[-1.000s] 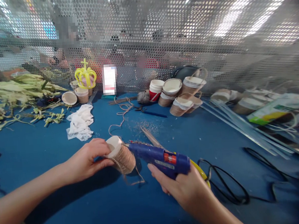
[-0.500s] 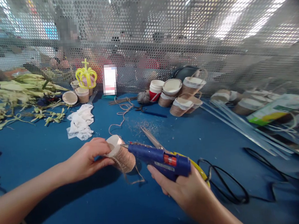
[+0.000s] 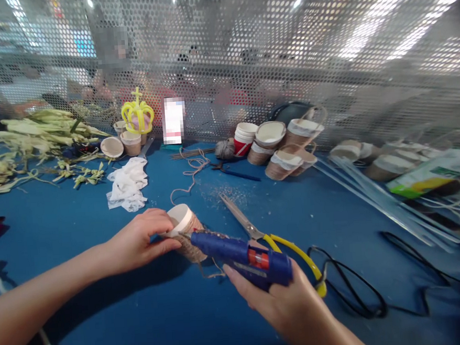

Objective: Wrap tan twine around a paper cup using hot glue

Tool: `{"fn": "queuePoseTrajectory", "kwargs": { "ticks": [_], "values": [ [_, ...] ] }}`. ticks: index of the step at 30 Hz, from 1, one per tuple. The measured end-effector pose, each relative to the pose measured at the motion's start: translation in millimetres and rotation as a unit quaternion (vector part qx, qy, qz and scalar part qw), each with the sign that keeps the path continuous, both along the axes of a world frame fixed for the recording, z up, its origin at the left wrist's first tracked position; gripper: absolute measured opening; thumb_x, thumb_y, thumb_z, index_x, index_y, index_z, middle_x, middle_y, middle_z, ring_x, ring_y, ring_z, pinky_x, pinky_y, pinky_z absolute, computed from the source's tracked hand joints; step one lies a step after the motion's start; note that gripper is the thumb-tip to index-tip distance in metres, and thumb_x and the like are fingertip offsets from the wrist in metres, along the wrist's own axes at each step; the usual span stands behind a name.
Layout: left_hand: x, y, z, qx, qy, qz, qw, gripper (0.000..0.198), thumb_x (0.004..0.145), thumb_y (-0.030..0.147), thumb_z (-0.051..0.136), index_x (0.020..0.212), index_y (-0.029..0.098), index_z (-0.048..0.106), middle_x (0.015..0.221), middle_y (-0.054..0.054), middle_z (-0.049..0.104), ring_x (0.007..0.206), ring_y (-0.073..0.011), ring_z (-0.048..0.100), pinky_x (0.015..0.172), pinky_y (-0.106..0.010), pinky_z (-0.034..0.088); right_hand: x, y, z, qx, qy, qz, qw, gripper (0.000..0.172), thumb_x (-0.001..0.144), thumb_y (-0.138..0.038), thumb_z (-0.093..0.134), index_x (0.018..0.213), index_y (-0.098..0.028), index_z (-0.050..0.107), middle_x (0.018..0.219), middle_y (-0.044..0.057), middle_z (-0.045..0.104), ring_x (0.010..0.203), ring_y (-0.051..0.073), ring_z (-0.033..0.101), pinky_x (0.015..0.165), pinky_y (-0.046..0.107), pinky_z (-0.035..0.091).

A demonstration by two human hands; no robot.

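My left hand (image 3: 148,238) grips the rim of a paper cup (image 3: 194,248) wrapped in brown twine, which lies tilted with its white mouth toward the upper left. Fingers go inside the rim and the thumb presses outside. In my right hand (image 3: 274,295) is a blue hot glue gun (image 3: 239,256), its nozzle at the cup's wound side, close to the left thumb. A loose twine end (image 3: 213,273) hangs off the cup below the nozzle. Scissors (image 3: 252,229) with yellow handles lie partly behind the glue gun. The trigger fingers are hidden.
Twine-wrapped cups (image 3: 284,163) stand at the back beside a grey yarn ball (image 3: 225,149). White cloth (image 3: 128,185) and dried husks (image 3: 42,133) lie left. Clear glue sticks (image 3: 373,199) and a black cord (image 3: 352,290) are right. A perforated metal screen (image 3: 213,47) closes the back.
The glue gun's nozzle has moved from the cup's upper right rim to the left and down along its side. The left hand keeps hold of the cup, and the view has shifted slightly.
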State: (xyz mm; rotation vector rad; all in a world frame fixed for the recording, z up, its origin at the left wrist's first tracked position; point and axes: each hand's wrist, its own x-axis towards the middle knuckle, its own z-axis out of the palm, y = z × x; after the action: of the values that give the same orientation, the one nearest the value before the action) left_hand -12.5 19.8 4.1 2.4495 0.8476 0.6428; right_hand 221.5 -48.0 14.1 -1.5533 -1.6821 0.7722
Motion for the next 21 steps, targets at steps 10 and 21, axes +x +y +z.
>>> {"fn": "queuePoseTrajectory", "kwargs": {
  "ticks": [10, 21],
  "values": [
    [1, -1, 2.5, -0.016, -0.007, 0.007, 1.000, 0.023, 0.087, 0.028, 0.045, 0.075, 0.013, 0.059, 0.072, -0.005, 0.060, 0.072, -0.0157, 0.052, 0.068, -0.027, 0.040, 2, 4, 3.5, -0.031, -0.033, 0.007, 0.999, 0.010, 0.063, -0.032, 0.063, 0.060, -0.023, 0.066, 0.041, -0.002, 0.058, 0.051, 0.018, 0.063, 0.048, 0.024, 0.050],
    [0, -1, 2.4, -0.008, 0.003, 0.008, 1.000, 0.025, 0.087, 0.033, 0.044, 0.078, 0.014, 0.058, 0.073, -0.005, 0.059, 0.074, -0.0164, 0.054, 0.071, -0.028, 0.042, 2, 20, 14.7, -0.095, 0.001, -0.010, 0.995, 0.030, 0.075, -0.038, 0.053, 0.052, -0.020, 0.054, 0.037, -0.002, 0.050, 0.038, 0.013, 0.050, 0.039, 0.022, 0.040]
  ]
}}
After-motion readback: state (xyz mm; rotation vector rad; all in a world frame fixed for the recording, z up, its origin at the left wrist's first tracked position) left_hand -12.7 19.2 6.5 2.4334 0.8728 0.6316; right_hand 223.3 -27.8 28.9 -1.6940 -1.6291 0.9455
